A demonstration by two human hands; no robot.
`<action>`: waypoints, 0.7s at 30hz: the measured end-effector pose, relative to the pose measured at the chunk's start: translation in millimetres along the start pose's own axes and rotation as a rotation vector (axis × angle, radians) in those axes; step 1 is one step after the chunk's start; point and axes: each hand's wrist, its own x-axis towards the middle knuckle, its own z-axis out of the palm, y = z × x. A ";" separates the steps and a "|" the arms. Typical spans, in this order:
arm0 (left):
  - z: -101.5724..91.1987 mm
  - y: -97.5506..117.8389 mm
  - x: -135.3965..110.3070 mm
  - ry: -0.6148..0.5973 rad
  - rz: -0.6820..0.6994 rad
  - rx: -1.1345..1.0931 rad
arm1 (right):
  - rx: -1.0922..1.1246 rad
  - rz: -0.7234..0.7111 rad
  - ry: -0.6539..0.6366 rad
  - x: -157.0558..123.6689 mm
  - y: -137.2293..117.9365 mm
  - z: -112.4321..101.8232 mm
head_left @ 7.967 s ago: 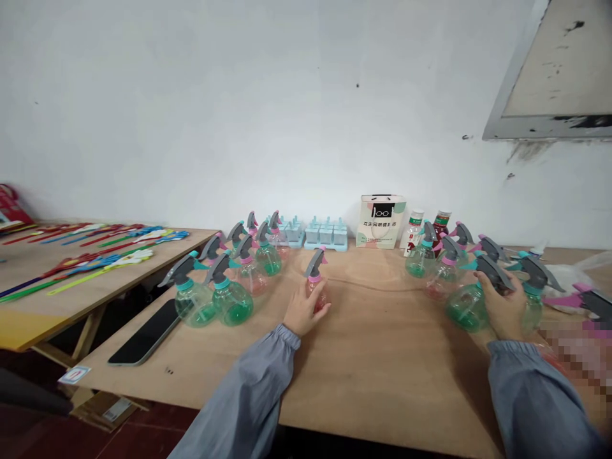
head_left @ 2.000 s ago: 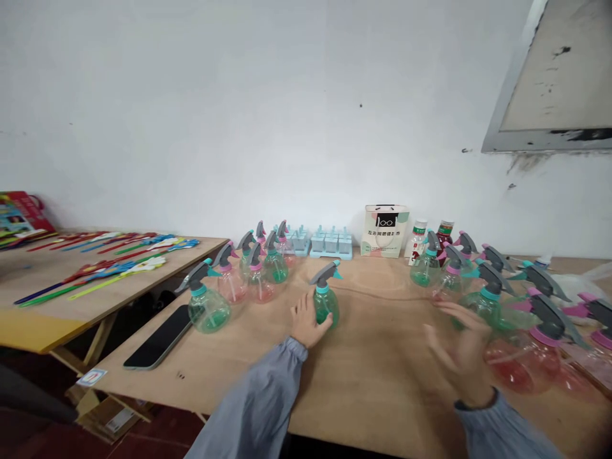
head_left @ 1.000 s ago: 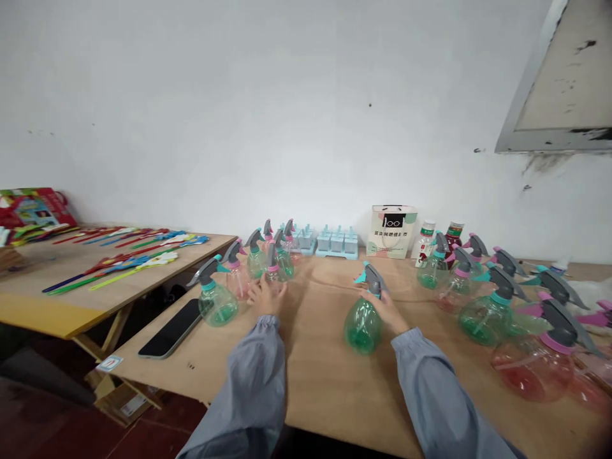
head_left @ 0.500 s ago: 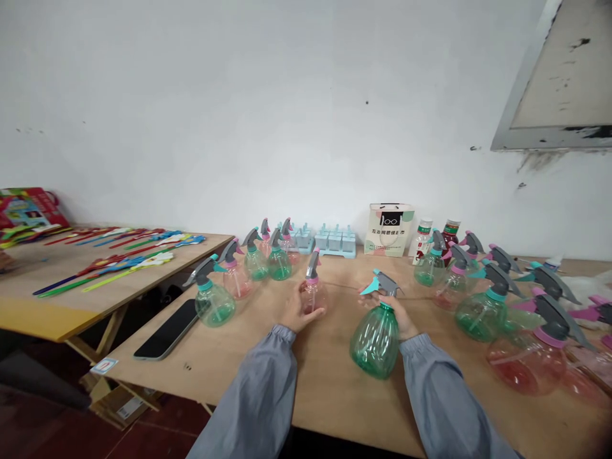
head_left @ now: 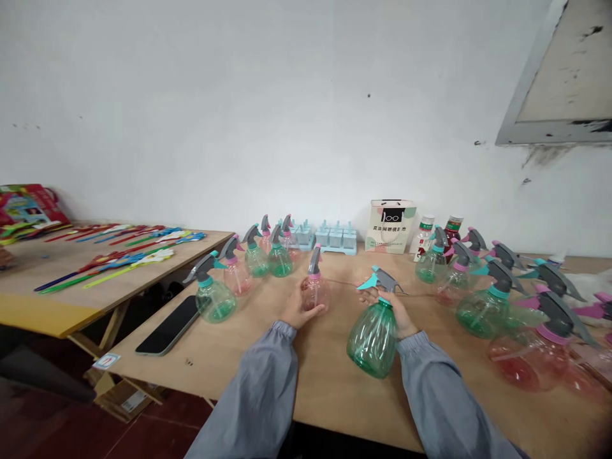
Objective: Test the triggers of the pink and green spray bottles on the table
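Note:
My left hand (head_left: 297,307) is closed around the side of a pink see-through spray bottle (head_left: 317,296), which stands upright on the table with a grey and pink trigger head. With my right hand (head_left: 401,313) I grip a green see-through spray bottle (head_left: 371,341) by its neck, just under its grey and turquoise head. The green bottle leans, its base towards me; whether it touches the table I cannot tell. Left of my hands stand several green and pink spray bottles, the nearest a green one (head_left: 215,299). More stand on the right, among them a large green bottle (head_left: 482,312).
A phone (head_left: 168,326) lies by the wooden table's left edge. At the wall are pale blue ice-pop moulds (head_left: 336,238), a paper bag (head_left: 389,226) and two labelled bottles. Another table on the left carries colourful hand-shaped strips (head_left: 127,261), with a gap between the tables.
The green bottle in my right hand has shifted slightly left and leans a little more. My left hand stays around the pink bottle. The whole view has shifted slightly.

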 end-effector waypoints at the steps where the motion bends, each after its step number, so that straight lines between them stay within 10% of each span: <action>1: 0.2 -0.4 -0.1 0.000 -0.001 -0.003 | -0.008 -0.021 0.011 -0.7 -0.5 2.0; 12: 1.3 -2.1 -1.0 0.009 -0.044 -0.049 | -0.096 -0.093 -0.060 -5.6 -0.1 11.2; 21: 1.5 -1.8 -0.9 0.003 -0.070 -0.062 | -0.108 -0.137 0.125 -1.4 1.3 7.6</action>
